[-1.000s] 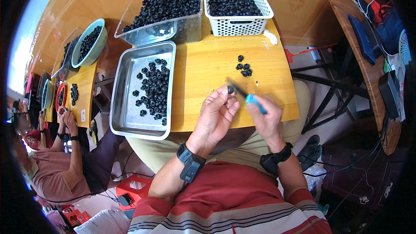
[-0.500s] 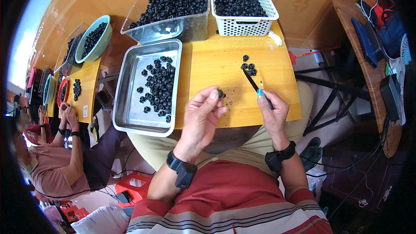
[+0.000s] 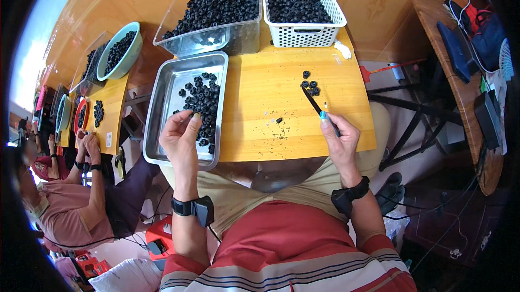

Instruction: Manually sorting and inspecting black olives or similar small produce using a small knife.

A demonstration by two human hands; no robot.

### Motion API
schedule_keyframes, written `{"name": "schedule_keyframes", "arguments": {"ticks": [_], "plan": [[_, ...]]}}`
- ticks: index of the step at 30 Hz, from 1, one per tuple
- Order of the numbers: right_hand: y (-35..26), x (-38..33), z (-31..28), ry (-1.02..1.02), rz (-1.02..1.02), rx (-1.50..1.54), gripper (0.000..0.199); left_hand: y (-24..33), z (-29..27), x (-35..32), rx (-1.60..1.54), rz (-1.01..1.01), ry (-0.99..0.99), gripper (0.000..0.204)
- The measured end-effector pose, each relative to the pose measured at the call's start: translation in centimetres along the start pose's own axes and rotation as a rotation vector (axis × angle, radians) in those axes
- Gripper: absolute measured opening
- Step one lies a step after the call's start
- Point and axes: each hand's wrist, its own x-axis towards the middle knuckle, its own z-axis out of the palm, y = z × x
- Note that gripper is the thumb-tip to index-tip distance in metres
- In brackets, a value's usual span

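Observation:
My right hand grips a thin dark tool with a blue handle, its tip pointing at a small cluster of dark round fruits on the wooden table. My left hand hovers over the near end of a metal tray that holds several dark fruits; its fingers are pinched together, and whether a fruit is between them cannot be made out. One loose dark piece lies on the table between my hands.
A clear plastic tub and a white slotted basket, both full of dark fruits, stand at the table's far edge. At the left, another person works at a second table with a teal bowl. A wooden side table stands right.
My left hand moved left from the table's middle to over the metal tray. My right hand swung the tool away from the left hand toward the small fruit cluster.

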Motion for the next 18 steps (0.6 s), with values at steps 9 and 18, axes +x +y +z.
{"name": "schedule_keyframes", "arguments": {"ticks": [9,18], "plan": [[0.4,0.1,0.0,0.023,-0.007,-0.002,0.033,1.9,2.1,2.2,0.721,0.45,-0.086,0.02],[0.4,0.1,-0.2,0.036,0.025,0.028,0.032,-0.1,14.7,1.9,0.667,0.475,-0.433,0.023]]}}
